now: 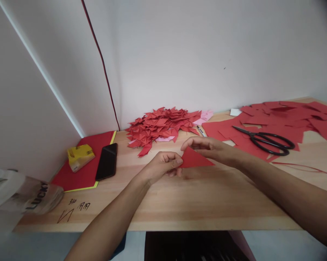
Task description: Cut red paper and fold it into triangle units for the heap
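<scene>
A red piece of paper folded into a triangle [196, 159] is held up above the wooden table between my hands. My left hand [169, 163] pinches its left corner between thumb and fingers. Behind the upper edge, my right hand [204, 145] has its fingers curled against the paper; the fingertips are partly hidden by it. Just beyond my hands lies a heap of folded red paper pieces [160, 123], with a few pink ones among them. A pen [201, 131] rests between this heap and the flat red sheets.
Black-handled scissors [269, 141] lie on loose red paper sheets [277, 119] at the right. On the left are a black phone [106, 162], a yellow packet [80, 156] on red paper [71, 177], and a clear "LUCKY" bottle [41, 195]. The table's front edge [207, 226] is near me.
</scene>
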The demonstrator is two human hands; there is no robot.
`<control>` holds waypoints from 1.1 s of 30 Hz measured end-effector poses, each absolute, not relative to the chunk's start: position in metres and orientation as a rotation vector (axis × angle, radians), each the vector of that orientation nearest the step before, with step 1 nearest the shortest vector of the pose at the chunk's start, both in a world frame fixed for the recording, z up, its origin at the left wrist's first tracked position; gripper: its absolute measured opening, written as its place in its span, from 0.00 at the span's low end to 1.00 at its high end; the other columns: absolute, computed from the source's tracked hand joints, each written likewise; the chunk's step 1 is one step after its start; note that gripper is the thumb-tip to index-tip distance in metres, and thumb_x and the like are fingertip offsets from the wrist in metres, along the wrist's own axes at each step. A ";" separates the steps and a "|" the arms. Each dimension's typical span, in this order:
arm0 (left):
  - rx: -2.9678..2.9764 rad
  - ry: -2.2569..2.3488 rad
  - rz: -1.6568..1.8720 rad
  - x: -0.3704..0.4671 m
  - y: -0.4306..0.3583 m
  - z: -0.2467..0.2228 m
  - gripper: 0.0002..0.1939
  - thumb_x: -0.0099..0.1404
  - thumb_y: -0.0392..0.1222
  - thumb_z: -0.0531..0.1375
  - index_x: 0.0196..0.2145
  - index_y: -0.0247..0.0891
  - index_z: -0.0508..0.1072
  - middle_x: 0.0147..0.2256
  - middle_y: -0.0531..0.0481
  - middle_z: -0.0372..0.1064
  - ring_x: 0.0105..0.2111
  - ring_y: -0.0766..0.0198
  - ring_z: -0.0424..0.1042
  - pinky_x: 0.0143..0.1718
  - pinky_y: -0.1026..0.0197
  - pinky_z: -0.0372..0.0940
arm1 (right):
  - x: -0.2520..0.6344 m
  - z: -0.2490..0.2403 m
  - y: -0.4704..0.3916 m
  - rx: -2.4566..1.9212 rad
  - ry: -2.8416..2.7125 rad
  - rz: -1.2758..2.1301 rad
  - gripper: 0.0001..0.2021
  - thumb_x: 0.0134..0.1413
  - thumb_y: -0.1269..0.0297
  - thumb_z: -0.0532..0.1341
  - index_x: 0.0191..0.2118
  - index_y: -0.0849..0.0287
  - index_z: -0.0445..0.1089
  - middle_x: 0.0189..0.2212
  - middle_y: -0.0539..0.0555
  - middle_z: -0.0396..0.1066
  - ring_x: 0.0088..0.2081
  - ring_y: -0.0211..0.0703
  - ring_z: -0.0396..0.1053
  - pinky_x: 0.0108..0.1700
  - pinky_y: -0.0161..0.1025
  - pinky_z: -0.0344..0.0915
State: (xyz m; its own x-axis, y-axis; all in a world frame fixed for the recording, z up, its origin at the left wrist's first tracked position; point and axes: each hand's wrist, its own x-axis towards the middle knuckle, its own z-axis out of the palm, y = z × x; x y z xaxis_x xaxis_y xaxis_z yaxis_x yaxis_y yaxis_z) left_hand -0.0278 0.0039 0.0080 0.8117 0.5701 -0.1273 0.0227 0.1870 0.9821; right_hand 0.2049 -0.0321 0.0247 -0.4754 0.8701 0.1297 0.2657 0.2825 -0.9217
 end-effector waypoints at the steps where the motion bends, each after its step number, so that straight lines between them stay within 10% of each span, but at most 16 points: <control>1: 1.341 0.532 0.397 -0.028 0.003 0.009 0.18 0.62 0.53 0.63 0.29 0.33 0.68 0.22 0.51 0.70 0.16 0.76 0.59 0.19 0.69 0.48 | 0.204 0.025 -0.031 -1.005 -1.890 1.208 0.15 0.63 0.53 0.55 0.50 0.53 0.70 0.34 0.51 0.67 0.29 0.37 0.63 0.33 0.36 0.62; 11: 1.595 0.724 0.641 -0.025 0.008 0.011 0.16 0.64 0.49 0.60 0.42 0.33 0.70 0.28 0.50 0.70 0.22 0.71 0.65 0.23 0.68 0.57 | 0.201 0.019 -0.026 -1.216 -1.897 1.198 0.17 0.59 0.48 0.57 0.31 0.59 0.66 0.25 0.47 0.61 0.26 0.35 0.56 0.27 0.34 0.51; 16: 2.126 0.789 0.836 -0.028 0.009 0.015 0.30 0.60 0.31 0.59 0.59 0.41 0.60 0.52 0.41 0.66 0.44 0.63 0.70 0.38 0.64 0.66 | 0.199 0.020 -0.026 -1.347 -2.067 1.023 0.18 0.59 0.50 0.54 0.25 0.58 0.62 0.23 0.48 0.59 0.26 0.36 0.56 0.29 0.36 0.53; 20: 2.828 0.624 0.832 -0.029 0.005 0.013 0.29 0.61 0.28 0.57 0.58 0.45 0.62 0.62 0.40 0.54 0.62 0.49 0.54 0.59 0.42 0.57 | 0.199 0.017 -0.026 -1.365 -2.123 0.924 0.18 0.59 0.52 0.52 0.23 0.57 0.58 0.22 0.47 0.57 0.25 0.37 0.55 0.29 0.37 0.53; 24: 3.221 0.588 0.871 -0.026 -0.001 0.007 0.12 0.67 0.33 0.57 0.46 0.45 0.71 0.59 0.45 0.59 0.64 0.47 0.50 0.62 0.35 0.48 | 0.200 0.012 -0.024 -1.358 -2.154 0.890 0.17 0.60 0.53 0.51 0.24 0.58 0.62 0.22 0.49 0.61 0.26 0.38 0.58 0.30 0.37 0.55; 33: 3.380 0.401 0.755 -0.021 -0.016 0.011 0.07 0.70 0.34 0.55 0.40 0.40 0.72 0.44 0.48 0.71 0.50 0.58 0.64 0.54 0.48 0.56 | 0.199 0.010 -0.026 -1.394 -2.186 0.830 0.16 0.62 0.57 0.52 0.30 0.58 0.71 0.28 0.51 0.72 0.30 0.41 0.65 0.33 0.38 0.58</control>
State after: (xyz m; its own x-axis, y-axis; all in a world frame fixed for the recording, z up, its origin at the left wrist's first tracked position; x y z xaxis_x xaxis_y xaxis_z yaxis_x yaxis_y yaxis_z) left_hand -0.0210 -0.0158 0.0110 0.8833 0.1429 0.4465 0.2894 -0.9155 -0.2796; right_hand 0.1988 -0.0257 0.0102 -0.4119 0.9108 0.0280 0.6626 0.3205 -0.6769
